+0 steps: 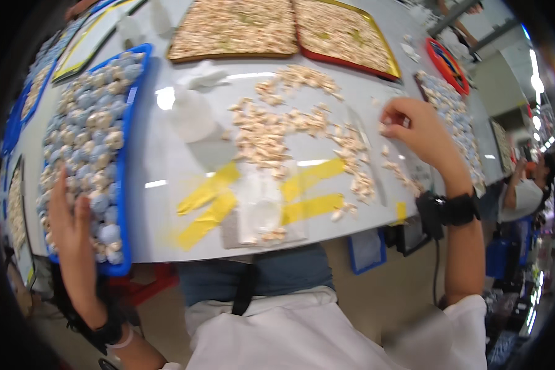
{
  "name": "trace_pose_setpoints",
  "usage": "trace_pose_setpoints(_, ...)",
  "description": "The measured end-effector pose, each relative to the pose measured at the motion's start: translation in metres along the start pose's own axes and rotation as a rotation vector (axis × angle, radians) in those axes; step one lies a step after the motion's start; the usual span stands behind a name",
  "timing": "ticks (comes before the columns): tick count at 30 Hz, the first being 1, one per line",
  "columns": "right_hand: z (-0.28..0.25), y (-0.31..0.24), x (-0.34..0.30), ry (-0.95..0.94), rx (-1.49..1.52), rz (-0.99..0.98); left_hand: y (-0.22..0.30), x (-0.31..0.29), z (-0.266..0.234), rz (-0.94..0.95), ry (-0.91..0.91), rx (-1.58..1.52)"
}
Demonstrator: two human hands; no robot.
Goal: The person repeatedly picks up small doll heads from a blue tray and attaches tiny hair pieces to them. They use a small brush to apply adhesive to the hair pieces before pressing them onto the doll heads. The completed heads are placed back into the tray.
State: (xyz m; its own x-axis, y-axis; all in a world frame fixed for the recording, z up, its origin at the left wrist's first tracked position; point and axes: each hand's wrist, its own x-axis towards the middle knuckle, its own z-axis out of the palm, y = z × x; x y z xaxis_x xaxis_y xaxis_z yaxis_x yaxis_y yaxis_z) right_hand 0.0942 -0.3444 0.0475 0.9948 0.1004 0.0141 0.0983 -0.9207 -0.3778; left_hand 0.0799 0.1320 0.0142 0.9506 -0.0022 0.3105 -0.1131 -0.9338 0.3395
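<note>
My left hand (71,216) rests over the near end of a blue tray (125,185), its fingers stretched out. Round light-blue and cream pieces (83,117) fill this tray. Above the right part of the table, my right hand (413,126) is curled with thumb and forefinger drawn together; what sits at the fingertips is too small to make out. Left of it, small beige pieces (262,135) lie in loose heaps. A small round white dish (264,214) sits on a pad fixed with strips of yellow tape (209,222) near the front edge.
Two shallow trays (234,31) of beige pieces stand at the back. A translucent bottle (191,114) and a crumpled white cloth or tissue (205,75) are left of the heaps. At the right lie a second batch of blue pieces (453,117) and a red basket (447,65). Another person (524,191) is farther right.
</note>
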Motion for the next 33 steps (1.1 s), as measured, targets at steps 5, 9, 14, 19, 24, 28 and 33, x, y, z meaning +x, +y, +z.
trace_pose_setpoints(5,0.005,0.005,0.001,-0.023,0.031,0.013,0.023,-0.017,-0.024,-0.013,0.008,0.106)
trace_pose_setpoints(9,0.006,0.009,-0.011,0.031,0.055,0.030,0.021,-0.008,-0.020,0.019,0.193,-0.029)
trace_pose_setpoints(14,0.005,0.007,-0.017,0.126,0.033,-0.030,0.015,-0.006,-0.021,-0.044,0.217,0.060)
trace_pose_setpoints(19,-0.007,-0.010,-0.030,0.234,-0.096,-0.104,0.016,-0.003,-0.024,-0.027,0.266,-0.017)
trace_pose_setpoints(24,-0.011,-0.027,-0.056,0.275,0.291,0.078,0.005,-0.012,-0.032,-0.053,0.338,-0.623)
trace_pose_setpoints(28,-0.013,-0.045,-0.074,0.281,0.435,0.019,0.023,-0.027,-0.024,-0.031,0.245,-0.905)
trace_pose_setpoints(33,0.005,-0.082,-0.069,0.263,0.476,-0.039,0.063,-0.057,-0.007,-0.033,0.100,-1.244)
